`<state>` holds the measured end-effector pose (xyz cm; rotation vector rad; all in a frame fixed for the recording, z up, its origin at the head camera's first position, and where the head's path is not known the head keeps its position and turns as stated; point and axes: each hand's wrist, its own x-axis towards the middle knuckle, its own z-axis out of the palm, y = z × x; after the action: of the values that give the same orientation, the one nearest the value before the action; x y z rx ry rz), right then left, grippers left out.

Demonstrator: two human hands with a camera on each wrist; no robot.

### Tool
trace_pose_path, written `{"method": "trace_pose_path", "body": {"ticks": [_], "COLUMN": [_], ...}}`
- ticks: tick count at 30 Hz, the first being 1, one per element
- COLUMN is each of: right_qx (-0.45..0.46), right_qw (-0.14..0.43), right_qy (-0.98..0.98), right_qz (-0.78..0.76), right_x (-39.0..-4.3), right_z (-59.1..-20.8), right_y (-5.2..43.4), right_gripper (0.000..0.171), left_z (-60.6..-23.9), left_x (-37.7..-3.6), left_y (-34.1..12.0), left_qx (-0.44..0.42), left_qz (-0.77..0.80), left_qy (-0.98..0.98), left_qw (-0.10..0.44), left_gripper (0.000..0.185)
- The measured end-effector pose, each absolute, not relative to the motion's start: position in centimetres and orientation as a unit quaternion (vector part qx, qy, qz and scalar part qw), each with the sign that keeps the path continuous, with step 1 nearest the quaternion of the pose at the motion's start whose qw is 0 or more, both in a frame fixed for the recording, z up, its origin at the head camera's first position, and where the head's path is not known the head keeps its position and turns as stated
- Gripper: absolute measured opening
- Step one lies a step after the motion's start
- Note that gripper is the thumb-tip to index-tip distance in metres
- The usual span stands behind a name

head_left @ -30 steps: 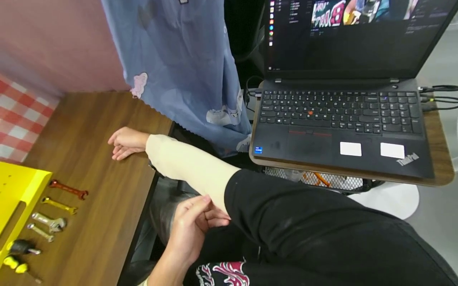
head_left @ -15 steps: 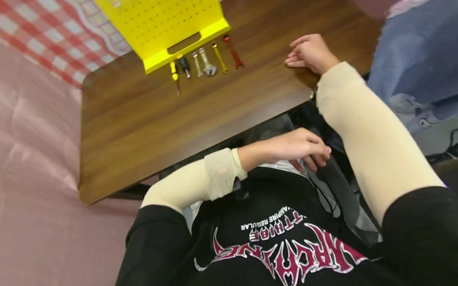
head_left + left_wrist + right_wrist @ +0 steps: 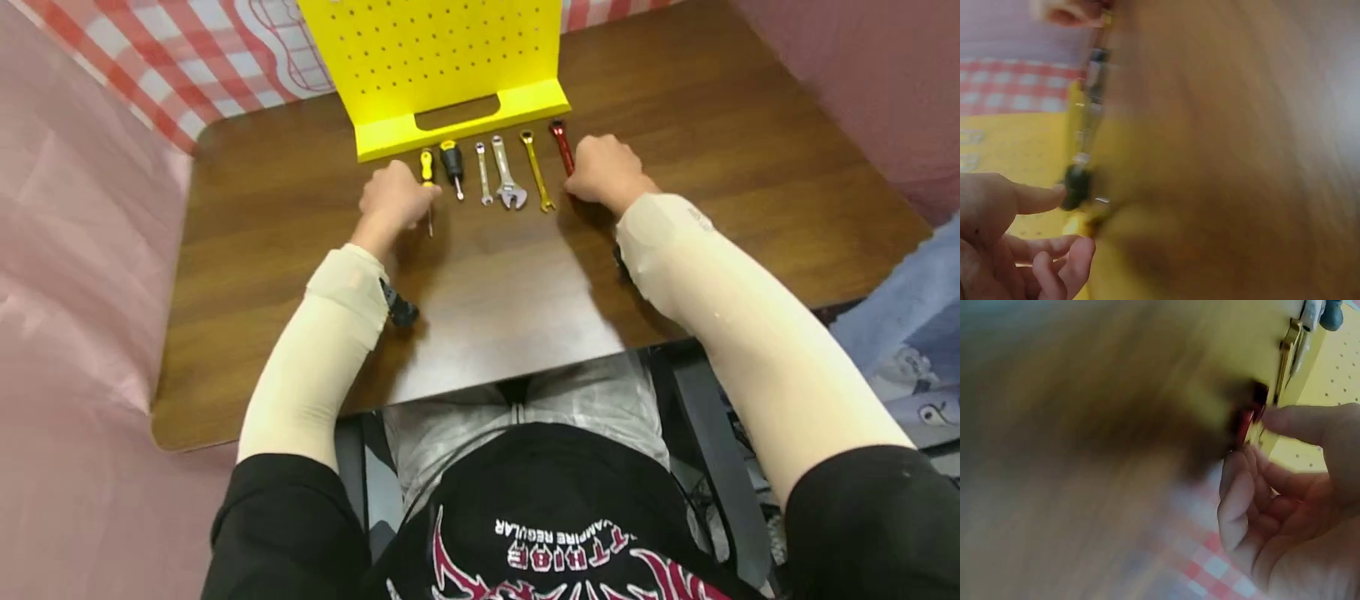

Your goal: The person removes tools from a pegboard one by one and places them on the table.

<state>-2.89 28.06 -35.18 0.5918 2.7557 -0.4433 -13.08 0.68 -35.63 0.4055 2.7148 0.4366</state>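
A: What are the hands doing at the row of tools?

B: The left hand (image 3: 392, 200) is curling over the yellow screwdriver (image 3: 427, 171) at the left end of the row, upper middle of the head view. The fingers are bent around its lower part, though whether they are truly gripping or only touching I cannot tell; the left wrist view is too blurred.

A: And the other one?

B: The right hand (image 3: 603, 171) is closing its fingers at the red wrench (image 3: 559, 143) at the right end. In the right wrist view the thumb and fingertips (image 3: 1242, 487) are meeting at the red piece, so it looks pinched.

A: Why those two?

B: My guess is that the end tools are the easiest to reach, each lying nearest its own hand.

A: What is lying between?

B: A black screwdriver (image 3: 452, 162), a small silver wrench (image 3: 482, 171), an adjustable wrench (image 3: 506, 179) and a gold wrench (image 3: 536, 171), side by side and apart on the counter (image 3: 487, 283).

A: Anything crowding them?

B: The yellow pegboard (image 3: 442, 58) is standing just behind the row, its base near the tool tips. A checked cloth (image 3: 195, 58) is showing in the upper left.
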Motion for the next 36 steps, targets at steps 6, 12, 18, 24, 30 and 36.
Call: {"method": "trace_pose_path", "body": {"ticks": [6, 12, 18, 24, 30, 36], "right_qx": [0.227, 0.166, 0.113, 0.019, 0.008, 0.015], "right_qw": [0.186, 0.158, -0.010, -0.151, -0.163, -0.174], "right_qy": [0.942, 0.899, 0.609, 0.447, 0.438, 0.469], "right_qz": [-0.166, -0.372, -0.785, -0.881, -0.884, -0.866], "right_x": [2.6, 7.1, 9.2, 5.9, 3.6, 2.7], "right_z": [-39.1, -40.8, -38.0, -36.6, -37.3, -36.9], "right_y": [28.0, 29.2, 29.4, 28.0, 25.8, 25.7], "right_gripper": [0.034, 0.028, 0.029, 0.030, 0.034, 0.034], "left_z": [-40.7, -41.5, -38.4, -37.0, -36.0, -35.3], "left_x": [-8.9, -7.0, -5.4, -5.4, -4.4, -4.0], "left_y": [0.2, -2.4, -2.3, -1.6, -3.6, -2.8], "left_qx": [0.217, 0.142, 0.116, 0.110, 0.044, 0.024], "left_qz": [0.140, 0.452, 0.700, 0.754, 0.801, 0.803], "left_qy": [0.946, 0.806, 0.659, 0.648, 0.579, 0.550], "left_qw": [0.194, 0.356, 0.251, -0.003, -0.145, -0.229], "left_gripper": [0.013, 0.023, 0.024, 0.018, 0.011, 0.011]}}
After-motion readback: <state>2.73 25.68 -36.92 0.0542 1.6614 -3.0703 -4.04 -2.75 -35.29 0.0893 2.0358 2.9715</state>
